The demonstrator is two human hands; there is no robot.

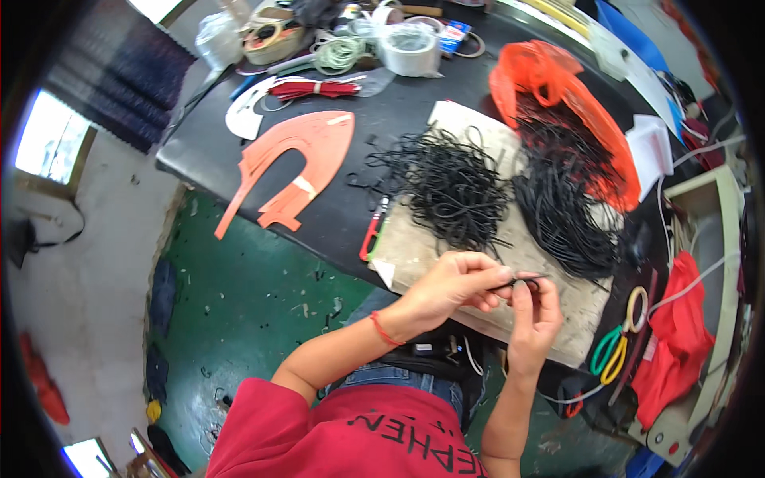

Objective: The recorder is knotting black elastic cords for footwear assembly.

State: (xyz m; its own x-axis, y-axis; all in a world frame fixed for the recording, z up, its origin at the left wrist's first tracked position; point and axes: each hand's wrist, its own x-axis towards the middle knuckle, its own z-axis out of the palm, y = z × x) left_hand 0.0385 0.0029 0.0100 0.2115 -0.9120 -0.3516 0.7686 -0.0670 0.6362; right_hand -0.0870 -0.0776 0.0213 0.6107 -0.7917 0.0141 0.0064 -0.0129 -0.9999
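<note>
My left hand (454,285) and my right hand (535,315) meet over the near edge of a beige board (414,247), both pinching one thin black cord piece (522,280) between their fingertips. A red thread band circles my left wrist. Just beyond the hands lies a loose tangle of black cord loops (446,183) on the board. To its right a thicker heap of black cords (562,203) spills out of an orange plastic bag (558,88).
The black worktable (207,147) carries orange pattern cutouts (299,159), a red-handled tool (373,231), tape rolls (410,49), and green and yellow scissors (617,346) at the right. A red cloth (677,334) hangs beside a white machine. Green floor lies to my left.
</note>
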